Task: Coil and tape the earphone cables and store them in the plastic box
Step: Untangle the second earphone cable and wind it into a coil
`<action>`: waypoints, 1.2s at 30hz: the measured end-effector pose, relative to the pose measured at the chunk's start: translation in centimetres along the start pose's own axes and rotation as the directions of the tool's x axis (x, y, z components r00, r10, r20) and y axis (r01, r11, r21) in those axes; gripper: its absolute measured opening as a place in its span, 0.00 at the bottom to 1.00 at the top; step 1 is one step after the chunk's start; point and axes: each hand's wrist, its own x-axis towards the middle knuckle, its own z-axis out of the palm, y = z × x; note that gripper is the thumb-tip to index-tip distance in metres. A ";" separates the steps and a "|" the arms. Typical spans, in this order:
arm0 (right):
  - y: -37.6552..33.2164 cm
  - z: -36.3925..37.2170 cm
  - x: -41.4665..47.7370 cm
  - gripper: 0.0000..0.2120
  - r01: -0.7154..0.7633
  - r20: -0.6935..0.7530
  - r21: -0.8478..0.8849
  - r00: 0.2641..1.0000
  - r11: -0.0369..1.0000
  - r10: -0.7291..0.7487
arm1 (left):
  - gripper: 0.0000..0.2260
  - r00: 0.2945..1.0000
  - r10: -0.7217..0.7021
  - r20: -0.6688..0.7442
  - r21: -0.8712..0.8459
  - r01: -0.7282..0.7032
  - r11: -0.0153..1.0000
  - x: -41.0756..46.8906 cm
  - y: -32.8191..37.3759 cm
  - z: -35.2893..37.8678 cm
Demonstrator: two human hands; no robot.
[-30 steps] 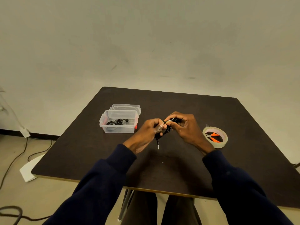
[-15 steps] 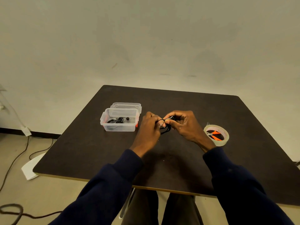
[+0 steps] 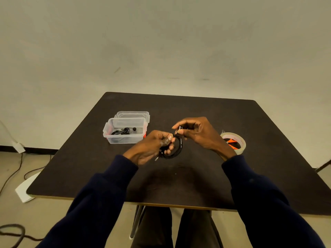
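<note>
The black earphone cable (image 3: 179, 146) is held in the air just above the middle of the table (image 3: 197, 185), between both hands. Half a second earlier it was a tight bunch between hands that touched. Now the hands have drawn slightly apart, the cable hangs as an open loop, and its plug (image 3: 156, 158) shows again below the left hand (image 3: 152, 146).

The left hand's fingers curl round the near-left part of the loop, thumb pressed on top. The right hand (image 3: 199, 133) pinches the far-right top of the loop between thumb and forefinger, its other fingers curled.

To the left, the clear plastic box (image 3: 109, 138) stands open with another black earphone set (image 3: 123, 131) inside; its lid (image 3: 133, 114) lies just behind it. To the right lies the tape roll (image 3: 241, 149) with orange scissors (image 3: 231, 141) at its hole.

The table is dark brown with a pale edge. Behind it is a plain pale wall (image 3: 161, 51), and dark cords (image 3: 12, 231) trail over the beige floor at the left.

The loop's long axis runs from near left to far right, tilted upward. The plug points near-left and downward.
</note>
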 end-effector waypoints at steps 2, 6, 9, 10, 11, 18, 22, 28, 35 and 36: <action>-0.3 0.0 0.4 0.08 0.049 -0.009 -0.051 0.999 0.997 -0.050 | 0.13 0.998 -0.025 0.060 -0.065 0.029 0.997 -0.1 0.2 -0.1; -0.1 0.5 0.2 0.07 0.093 -0.099 0.023 0.991 0.995 -0.091 | 0.11 0.987 -0.008 0.158 -0.260 0.050 0.964 -0.1 0.7 -0.6; 0.6 2.5 -0.9 0.07 0.064 -0.217 0.127 0.976 0.990 -0.035 | 0.10 0.997 0.014 0.078 -0.278 0.009 0.961 0.0 0.8 -0.5; 0.9 3.2 -1.2 0.07 0.047 -0.250 0.136 0.968 0.990 -0.012 | 0.10 1.000 0.013 0.016 -0.255 -0.008 0.967 0.0 0.7 -0.4; 1.0 3.8 -1.5 0.09 0.022 -0.276 0.151 0.961 0.988 0.021 | 0.10 0.999 0.009 -0.042 -0.240 -0.019 0.971 0.1 0.6 -0.3; 1.1 4.7 -2.3 0.12 -0.094 -0.188 0.315 0.969 0.944 0.159 | 0.11 0.981 -0.036 -0.191 -0.233 -0.009 0.972 0.6 -0.2 0.4; 1.4 4.5 -2.2 0.12 -0.091 -0.196 0.147 0.973 0.985 0.119 | 0.11 0.987 -0.037 -0.154 -0.224 0.002 0.975 0.4 0.0 0.3; 1.3 3.8 -2.0 0.11 -0.102 -0.161 -0.021 0.982 0.995 0.097 | 0.13 0.964 0.095 -0.247 0.141 -0.061 0.988 0.1 0.1 0.0; 0.3 3.6 -2.4 0.16 -0.174 -0.072 0.116 0.980 0.978 0.183 | 0.16 0.955 0.121 -0.270 0.325 -0.029 0.945 0.5 -0.1 0.3; 0.2 3.5 -2.4 0.17 -0.177 -0.063 0.125 0.981 0.976 0.186 | 0.16 0.954 0.119 -0.274 0.325 -0.024 0.945 0.5 -0.1 0.3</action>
